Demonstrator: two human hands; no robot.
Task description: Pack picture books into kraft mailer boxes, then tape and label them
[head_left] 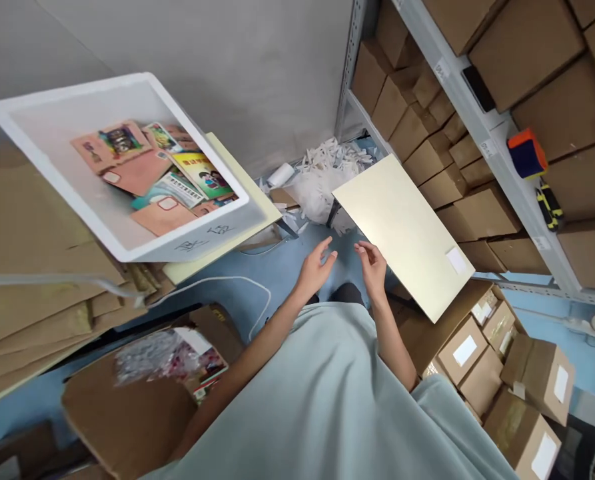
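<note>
Out in front of my body, above the blue floor, both hands are held up with a gap between them. My left hand (317,268) is empty, its thumb and fingers apart. My right hand (372,267) has loosely bent fingers, and nothing shows in it. Close to the right hand is a pale board-like tabletop (402,233) with a small white slip (456,260) on it. Left of my hands, a white plastic bin (202,233) stands on another pale tabletop (257,200). Inside the bin lie colourful booklets (204,175) and cardboard packets (170,215).
Shelves (497,143) full of cardboard boxes (527,53) rise at right. Flattened cardboard (37,267) is stacked at left. A white cable (237,279) hangs by it. Scrap paper (327,167) is heaped at the wall. An open carton (427,333) holds smaller boxes.
</note>
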